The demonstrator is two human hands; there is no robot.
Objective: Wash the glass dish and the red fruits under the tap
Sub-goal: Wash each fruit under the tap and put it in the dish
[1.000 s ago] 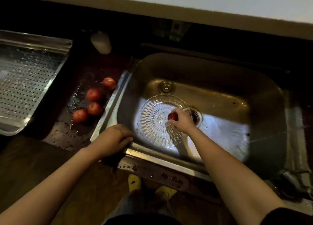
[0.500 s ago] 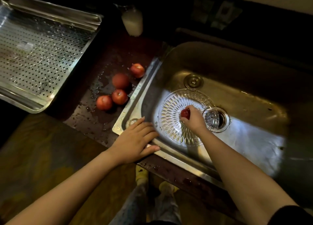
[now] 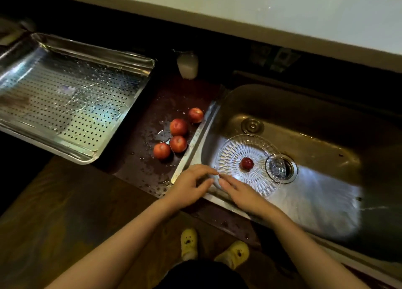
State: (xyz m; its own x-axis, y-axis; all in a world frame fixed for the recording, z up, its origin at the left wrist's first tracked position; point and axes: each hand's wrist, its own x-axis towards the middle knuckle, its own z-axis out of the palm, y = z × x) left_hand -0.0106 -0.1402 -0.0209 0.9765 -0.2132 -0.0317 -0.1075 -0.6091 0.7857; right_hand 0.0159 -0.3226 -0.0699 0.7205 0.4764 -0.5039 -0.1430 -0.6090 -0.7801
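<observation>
A round cut-glass dish lies in the steel sink, left of the drain. One small red fruit rests at the dish's centre. Several more red fruits lie on the wet dark counter just left of the sink. My right hand hovers over the dish's near edge, fingers spread, holding nothing. My left hand is at the sink's front-left corner, fingers apart, its fingertips almost meeting the right hand's. No tap shows.
A perforated steel tray sits on the counter at far left. A white bottle stands behind the fruits. The open drain is right of the dish. Yellow shoes show on the floor below.
My right hand has let go of the red fruit, leaving it on the dish, and pulled back to the dish's near edge. My left hand shifted right toward it.
</observation>
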